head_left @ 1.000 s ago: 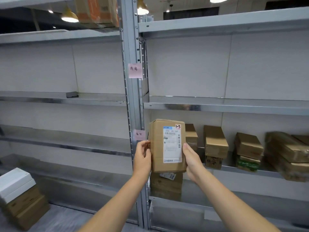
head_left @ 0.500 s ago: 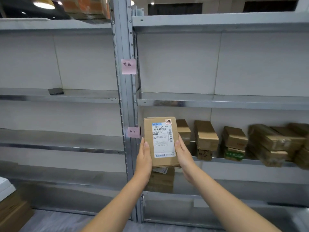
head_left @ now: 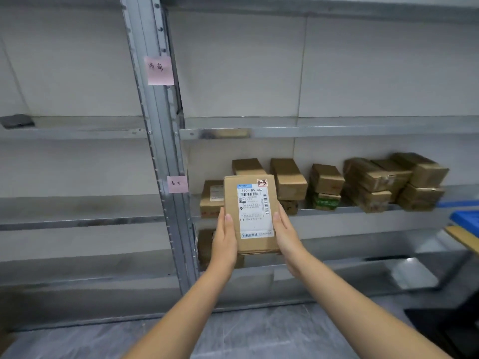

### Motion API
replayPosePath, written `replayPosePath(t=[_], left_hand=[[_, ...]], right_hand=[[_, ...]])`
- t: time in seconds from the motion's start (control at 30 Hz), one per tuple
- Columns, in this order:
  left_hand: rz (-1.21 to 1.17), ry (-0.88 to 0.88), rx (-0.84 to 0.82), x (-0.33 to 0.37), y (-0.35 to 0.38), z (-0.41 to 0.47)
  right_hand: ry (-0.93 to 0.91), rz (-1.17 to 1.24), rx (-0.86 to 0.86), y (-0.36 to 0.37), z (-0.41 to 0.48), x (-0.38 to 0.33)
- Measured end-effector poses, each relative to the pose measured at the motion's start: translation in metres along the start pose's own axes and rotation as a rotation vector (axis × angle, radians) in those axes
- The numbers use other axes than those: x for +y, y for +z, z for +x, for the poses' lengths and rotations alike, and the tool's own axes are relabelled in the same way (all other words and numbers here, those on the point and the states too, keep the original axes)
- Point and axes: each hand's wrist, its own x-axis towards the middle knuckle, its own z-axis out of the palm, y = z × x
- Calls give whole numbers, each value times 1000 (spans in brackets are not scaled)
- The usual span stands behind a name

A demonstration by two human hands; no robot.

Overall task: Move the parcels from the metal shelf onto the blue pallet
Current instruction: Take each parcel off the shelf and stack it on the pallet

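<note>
A brown cardboard parcel [head_left: 251, 215] is held upright in front of the metal shelf [head_left: 337, 218], clear of the shelf boards, with its white shipping label [head_left: 255, 211] facing the camera and a small "1-3" sticker [head_left: 262, 182] at its top right corner. The left hand [head_left: 225, 239] presses flat against the parcel's left edge, fingers together and pointing up, thumb lying on the front face. The right hand [head_left: 286, 235] mirrors it on the right edge, fingers straight and closed against the cardboard, thumb at the label's border. Both palms squeeze the box between them.

Behind the parcel, more cardboard boxes [head_left: 370, 183] sit in a row on the same shelf level, some stacked two high; one labelled box [head_left: 211, 198] stands just left of the held one. Two pink notes [head_left: 158, 70] are stuck to the steel upright [head_left: 155, 141]. At the far right edge, a corner of something blue [head_left: 465, 217] shows; whether it is the pallet cannot be told.
</note>
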Motion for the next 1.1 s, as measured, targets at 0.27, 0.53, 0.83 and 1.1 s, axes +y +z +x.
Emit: replayPosePath(t=[0.27,0.53,0.83,1.1], left_hand=[[51,-3,-189,-2,108,-20],[61,41,-369,13,264,-63],[67,68,-490,4,459,-138],[47,4,-607,-12,594,-188]], right_hand=[[22,31,223,-109,-29,5],[-3,47,385,-265,-61,12],[43,40,545,-466,-109,31],[89,68,693,-599,-141,52]])
